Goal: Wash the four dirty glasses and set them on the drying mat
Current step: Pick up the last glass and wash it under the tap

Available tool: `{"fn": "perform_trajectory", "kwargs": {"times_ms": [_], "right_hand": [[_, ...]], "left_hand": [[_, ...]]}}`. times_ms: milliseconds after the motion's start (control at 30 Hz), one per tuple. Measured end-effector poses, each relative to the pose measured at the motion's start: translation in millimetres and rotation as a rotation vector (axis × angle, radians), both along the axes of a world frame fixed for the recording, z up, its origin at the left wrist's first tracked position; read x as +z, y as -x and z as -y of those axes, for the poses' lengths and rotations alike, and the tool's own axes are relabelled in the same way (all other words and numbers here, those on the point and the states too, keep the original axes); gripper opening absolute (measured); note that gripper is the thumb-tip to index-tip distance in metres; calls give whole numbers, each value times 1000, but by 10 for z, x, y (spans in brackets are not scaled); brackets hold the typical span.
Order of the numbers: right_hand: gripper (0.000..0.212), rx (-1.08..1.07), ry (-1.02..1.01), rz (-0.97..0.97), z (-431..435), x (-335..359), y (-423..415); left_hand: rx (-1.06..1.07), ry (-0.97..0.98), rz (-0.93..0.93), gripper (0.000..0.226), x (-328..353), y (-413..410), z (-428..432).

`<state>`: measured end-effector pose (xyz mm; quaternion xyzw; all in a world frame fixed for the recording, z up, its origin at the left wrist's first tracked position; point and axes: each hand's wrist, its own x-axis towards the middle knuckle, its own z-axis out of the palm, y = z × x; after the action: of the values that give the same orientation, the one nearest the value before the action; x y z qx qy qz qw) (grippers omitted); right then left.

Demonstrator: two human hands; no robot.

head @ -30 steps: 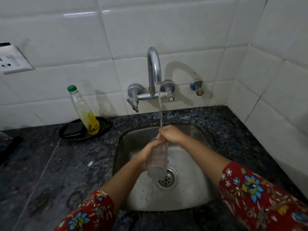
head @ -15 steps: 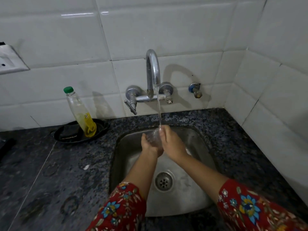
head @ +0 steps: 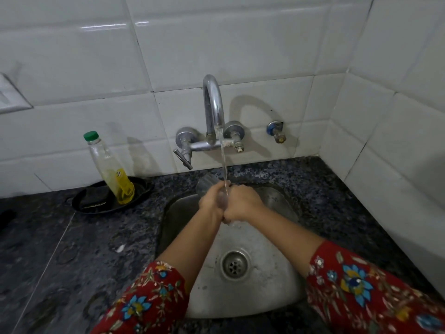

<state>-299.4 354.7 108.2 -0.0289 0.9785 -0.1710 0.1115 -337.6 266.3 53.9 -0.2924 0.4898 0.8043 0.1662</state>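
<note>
Over the steel sink (head: pixel 269 239), both my hands hold one clear ribbed glass (head: pixel 206 184). It is tilted, one end poking out up and to the left, the other showing just below my hands. My left hand (head: pixel 211 201) wraps its left side and my right hand (head: pixel 243 204) closes on its right side. A thin stream of water from the tap (head: pixel 213 104) lands on the glass between my hands. The middle of the glass is hidden by my fingers. No other glass or drying mat is in view.
A green-capped bottle of yellow liquid (head: pixel 113 174) stands in a black dish (head: pixel 96 203) on the dark granite counter (head: pixel 72 249), left of the sink. A white wall plate (head: pixel 9 97) is at the far left. Tiled walls close the back and right.
The glass hung nearly upright below my hands; now it is raised and tilted, an end pointing up-left. My hands have moved toward the back of the sink under the stream.
</note>
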Motion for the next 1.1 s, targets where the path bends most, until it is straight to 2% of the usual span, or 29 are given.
{"fn": "perform_trajectory", "kwargs": {"times_ms": [33,100,133,167,200,233,267,300,333,367,433,467,500,533,567,633,667,700,733,800,833,867,900,1000,1100], "right_hand": [[22,-30,179,177,-63,40,38],[9,-116,656,563,-209,85,81],[7,-156,801,652,-267,52,95],[13,-196,832,642,-288,-2,88],[24,-219,727,529,-258,-85,70],[34,-208,511,352,-202,-183,38],[39,-210,309,164,-137,-278,-11],[41,-222,227,31,-75,-344,-58],[41,-209,278,13,-55,-395,-76],[38,-195,425,89,-81,-405,-82],[21,-170,776,416,-225,-360,-95],[13,-135,917,568,-316,-350,-107],[10,-101,979,641,-400,-358,-130],[15,-82,967,639,-436,-384,-158],[28,-83,880,556,-420,-433,-189],[53,-144,633,227,-322,-540,-256],[56,-174,608,103,-257,-592,-299],[53,-184,680,73,-228,-611,-346],[45,-185,835,155,-238,-594,-376],[31,-99,1149,531,-326,-523,-438],[31,-51,1242,671,-389,-510,-455],[34,-34,1275,724,-430,-537,-450],[39,-57,1263,688,-416,-583,-432],[65,-226,1051,295,-280,-664,-337],[62,-320,1121,151,-189,-602,-236]], "left_hand": [[-114,-38,-13,26,42,-46,26],[-203,-163,-34,28,56,-106,127],[-223,-228,-65,29,69,-149,141],[-224,-246,-97,27,19,-141,131],[-197,-221,-114,23,-18,-128,101],[-162,-168,-110,25,-7,-112,58],[-125,-98,-91,43,-23,-83,15],[-117,-26,-70,64,-48,-53,12],[-135,13,-63,71,-25,-49,27],[-155,14,-72,62,-3,-51,70],[-249,-71,-98,43,12,-111,181],[-275,-120,-119,48,-6,-135,257],[-308,-157,-158,55,-35,-161,311],[-333,-153,-200,55,-47,-211,320],[-364,-120,-251,45,-53,-256,291],[-345,90,-348,20,-40,-332,169],[-341,165,-371,14,10,-357,131],[-353,190,-385,14,47,-372,126],[-395,141,-386,16,71,-362,155],[-495,-61,-368,25,94,-334,268],[-535,-136,-363,29,108,-335,302],[-551,-139,-369,32,97,-342,314],[-541,-89,-392,35,87,-358,300],[-456,225,-459,49,110,-368,222],[-441,249,-420,59,229,-415,230]]}}
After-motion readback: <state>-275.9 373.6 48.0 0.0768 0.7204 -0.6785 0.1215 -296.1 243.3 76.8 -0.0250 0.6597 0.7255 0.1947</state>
